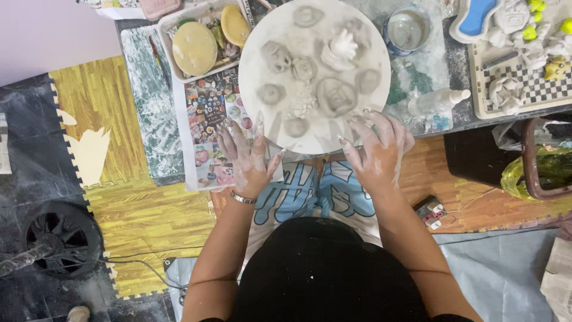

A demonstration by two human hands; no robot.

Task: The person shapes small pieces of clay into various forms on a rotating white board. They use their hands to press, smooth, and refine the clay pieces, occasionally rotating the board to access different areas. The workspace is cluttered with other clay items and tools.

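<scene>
Seen from above, a person sits at the near edge of a low bench point(459, 56) with both hands on a large round pale board point(280, 128) that overhangs that edge. The left hand point(247, 158) lies flat at the board's near-left rim, fingers spread wide, fingertips touching the rim, gripping nothing; a thin bracelet point(242, 198) circles its wrist. The right hand point(378, 149) rests at the near-right rim, fingers spread and slightly curled over the edge; whether it grips the board cannot be told. Both hands are dusted with pale clay. On the board sit several small grey clay pieces point(336, 95), roundish, their shapes hard to make out. Left of the board, a printed sheet point(208, 113) crowded with small colourful pictures lies over the bench's near-left edge, partly covered by the left hand. Beyond it a white rectangular tray point(170, 27) holds two yellow round discs point(195, 49), its far end cut off by the top of the frame. Right of the board stands a round cup of cloudy water point(407, 28), and a small white bottle point(438, 101) lies on its side. At the far-right corner a black-and-white chequered tray point(536, 95) carries pale figures, partly cut off. A crumpled yellow-green bag point(536, 173) sits in a dark bin point(527, 158) at right. A black fan point(59, 238) sits on the floor at lower left.
</scene>
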